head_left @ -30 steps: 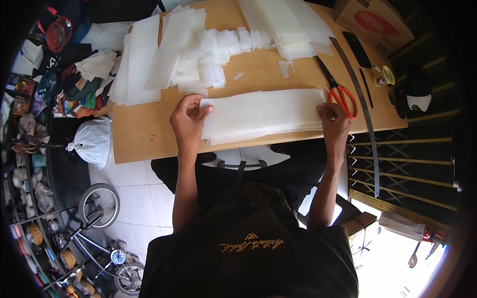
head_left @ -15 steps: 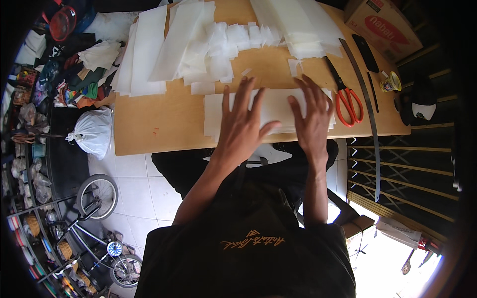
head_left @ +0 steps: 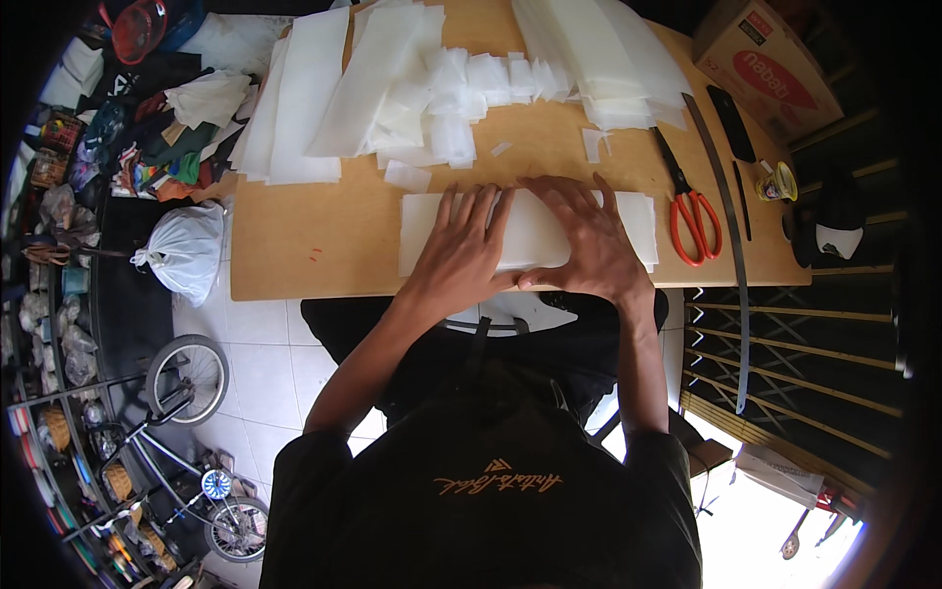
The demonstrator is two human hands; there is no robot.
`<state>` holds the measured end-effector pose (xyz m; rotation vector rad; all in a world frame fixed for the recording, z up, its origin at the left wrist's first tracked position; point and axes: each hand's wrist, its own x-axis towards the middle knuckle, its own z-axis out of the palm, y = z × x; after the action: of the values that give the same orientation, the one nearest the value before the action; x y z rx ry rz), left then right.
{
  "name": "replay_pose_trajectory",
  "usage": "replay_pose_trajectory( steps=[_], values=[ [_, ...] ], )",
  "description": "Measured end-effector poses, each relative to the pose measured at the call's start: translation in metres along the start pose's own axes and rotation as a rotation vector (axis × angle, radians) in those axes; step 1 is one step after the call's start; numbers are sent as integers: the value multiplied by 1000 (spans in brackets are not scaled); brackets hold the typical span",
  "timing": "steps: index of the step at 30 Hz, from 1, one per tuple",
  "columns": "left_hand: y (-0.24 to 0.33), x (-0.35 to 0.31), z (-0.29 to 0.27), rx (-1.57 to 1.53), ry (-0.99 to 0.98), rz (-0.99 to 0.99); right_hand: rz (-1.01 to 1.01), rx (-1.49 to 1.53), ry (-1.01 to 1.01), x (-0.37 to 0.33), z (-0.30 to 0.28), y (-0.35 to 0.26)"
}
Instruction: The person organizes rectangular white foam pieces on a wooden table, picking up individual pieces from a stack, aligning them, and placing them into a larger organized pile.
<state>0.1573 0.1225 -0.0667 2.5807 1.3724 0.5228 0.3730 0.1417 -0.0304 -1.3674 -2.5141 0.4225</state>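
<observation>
A low stack of white, slightly translucent rectangular sheets lies along the near side of the wooden table. My left hand grips its left part, fingers along the far edge and thumb at the near edge. My right hand spans the right part the same way, fingers bent over the far edge. Both thumb tips meet at the middle of the near edge. Scissors with orange handles lie to the right of the stack. A small white offcut rests just beyond its far left corner.
Long translucent sheets and more sheets cover the table's far side, with small cut pieces between. A long metal ruler overhangs the near edge at right. Beyond it are a black case, a cup and a carton.
Both hands came down from above the stack and closed around its far and near edges, moving toward each other. The stack's uneven layers now look more aligned. The head view shifted slightly.
</observation>
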Motion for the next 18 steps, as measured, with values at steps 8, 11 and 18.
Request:
replay_pose_trajectory(
  steps=[8,11,18],
  values=[
    [-17,-25,-11,80,-29,3,-70,-207,68,-1,22,-6],
    [-19,-30,-8,64,-33,15,-69,-241,53,-2,23,-9],
    [-28,-10,-45,-214,199,8,-67,-277,41,-4,19,-7]
  ],
)
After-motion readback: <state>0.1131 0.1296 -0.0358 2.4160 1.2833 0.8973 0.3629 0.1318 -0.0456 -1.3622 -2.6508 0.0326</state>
